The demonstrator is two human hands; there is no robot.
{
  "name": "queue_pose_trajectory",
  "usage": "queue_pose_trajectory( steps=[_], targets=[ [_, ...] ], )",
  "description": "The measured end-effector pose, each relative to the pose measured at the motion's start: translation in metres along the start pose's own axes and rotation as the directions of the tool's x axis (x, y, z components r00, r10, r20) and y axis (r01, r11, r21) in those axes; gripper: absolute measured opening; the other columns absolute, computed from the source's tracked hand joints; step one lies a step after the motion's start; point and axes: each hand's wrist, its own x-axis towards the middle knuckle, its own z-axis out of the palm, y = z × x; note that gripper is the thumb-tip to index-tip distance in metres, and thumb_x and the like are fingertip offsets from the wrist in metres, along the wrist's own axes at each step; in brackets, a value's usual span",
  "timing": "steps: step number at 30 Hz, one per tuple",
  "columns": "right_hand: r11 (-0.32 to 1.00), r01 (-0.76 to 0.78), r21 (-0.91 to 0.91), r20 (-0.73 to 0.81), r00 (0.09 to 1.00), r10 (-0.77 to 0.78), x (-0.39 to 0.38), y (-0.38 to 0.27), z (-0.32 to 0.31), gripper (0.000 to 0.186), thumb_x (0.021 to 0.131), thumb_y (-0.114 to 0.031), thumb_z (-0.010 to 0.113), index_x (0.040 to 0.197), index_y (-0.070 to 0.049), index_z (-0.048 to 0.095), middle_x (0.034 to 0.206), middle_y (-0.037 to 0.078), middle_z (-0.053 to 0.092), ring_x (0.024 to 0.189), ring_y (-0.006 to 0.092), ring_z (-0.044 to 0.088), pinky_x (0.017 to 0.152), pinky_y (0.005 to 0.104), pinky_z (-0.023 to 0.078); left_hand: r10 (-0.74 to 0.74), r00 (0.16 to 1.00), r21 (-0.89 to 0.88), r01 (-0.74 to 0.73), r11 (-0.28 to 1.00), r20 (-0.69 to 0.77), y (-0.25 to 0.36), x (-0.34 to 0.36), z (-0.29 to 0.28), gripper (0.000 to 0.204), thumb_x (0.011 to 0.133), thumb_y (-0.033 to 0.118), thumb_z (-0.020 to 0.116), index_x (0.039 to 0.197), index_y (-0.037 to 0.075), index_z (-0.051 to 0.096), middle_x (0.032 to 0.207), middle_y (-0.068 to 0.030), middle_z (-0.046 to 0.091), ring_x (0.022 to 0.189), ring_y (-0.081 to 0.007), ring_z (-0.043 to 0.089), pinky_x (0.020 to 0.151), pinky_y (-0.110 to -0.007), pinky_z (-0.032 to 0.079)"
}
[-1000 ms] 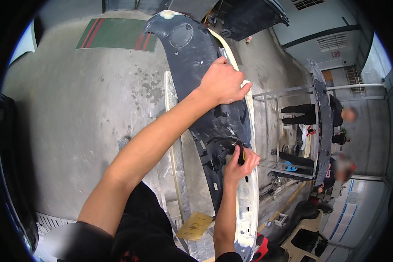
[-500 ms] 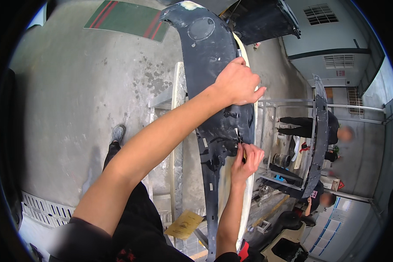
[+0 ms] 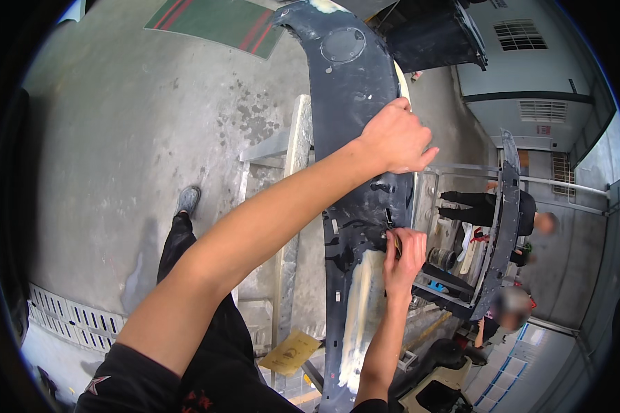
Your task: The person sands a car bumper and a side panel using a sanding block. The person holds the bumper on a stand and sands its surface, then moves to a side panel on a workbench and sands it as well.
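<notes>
A long dark car bumper (image 3: 352,103) lies lengthwise in front of me, with a cream-coloured filler patch (image 3: 358,320) on its near part. My left hand (image 3: 398,135) is closed over the bumper's right edge, its fingertips hidden behind that edge. Nearer to me, my right hand (image 3: 408,258) pinches a small yellowish folded piece (image 3: 397,242) that looks like sandpaper. It is held against the bumper beside a narrow slot (image 3: 388,219). The fingers partly cover this piece.
Under the bumper stands a pale, stained rack (image 3: 293,151). A yellow printed sheet (image 3: 293,351) lies by my legs. Another dark bumper (image 3: 508,193) rests on a metal frame at right, with two people near it. A black part (image 3: 430,41) stands beyond.
The bumper and both hands sit further right in the picture. More of the cream patch shows, and the pale strip along the bumper's right edge shows less. Both hands keep their holds.
</notes>
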Motion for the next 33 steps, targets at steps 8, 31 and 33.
queue_pose_trajectory(
  steps=[8, 31, 33],
  targets=[
    [0.998, -0.065, 0.02, -0.025, 0.998, 0.065, -0.001, -0.006, 0.001, 0.018, 0.083, 0.002, 0.073, 0.097, 0.001, 0.062, 0.089, 0.015, 0.062, 0.081, 0.0343, 0.058, 0.074, 0.0427, 0.046, -0.005, 1.0, -0.005, 0.005, 1.0, 0.01, 0.0, 0.001, 0.0, 0.051, 0.093, 0.045, 0.053, 0.066, 0.006, 0.072, 0.059, -0.0147, 0.064, 0.065, -0.03, 0.064, 0.089, -0.037, 0.045],
    [0.925, -0.356, -0.133, -0.208, 0.923, 0.325, -0.04, -0.03, 0.021, 0.013, 0.085, -0.004, 0.074, 0.095, -0.001, 0.066, 0.086, 0.012, 0.063, 0.079, 0.0314, 0.061, 0.072, 0.0413, 0.049, -0.03, 0.999, -0.014, 0.03, 0.999, 0.033, 0.003, 0.004, 0.0, 0.044, 0.092, 0.041, 0.056, 0.07, 0.008, 0.074, 0.063, -0.0135, 0.067, 0.071, -0.0306, 0.066, 0.091, -0.037, 0.046],
    [0.893, -0.441, -0.088, -0.172, 0.89, 0.422, -0.045, -0.035, 0.017, 0.012, 0.085, -0.007, 0.074, 0.093, -0.002, 0.067, 0.086, 0.011, 0.065, 0.08, 0.0311, 0.062, 0.074, 0.0412, 0.047, -0.027, 1.0, -0.043, 0.028, 0.999, 0.009, 0.003, 0.003, 0.002, 0.042, 0.092, 0.04, 0.056, 0.071, 0.008, 0.075, 0.064, -0.0128, 0.067, 0.071, -0.0308, 0.066, 0.092, -0.037, 0.045]
  ],
)
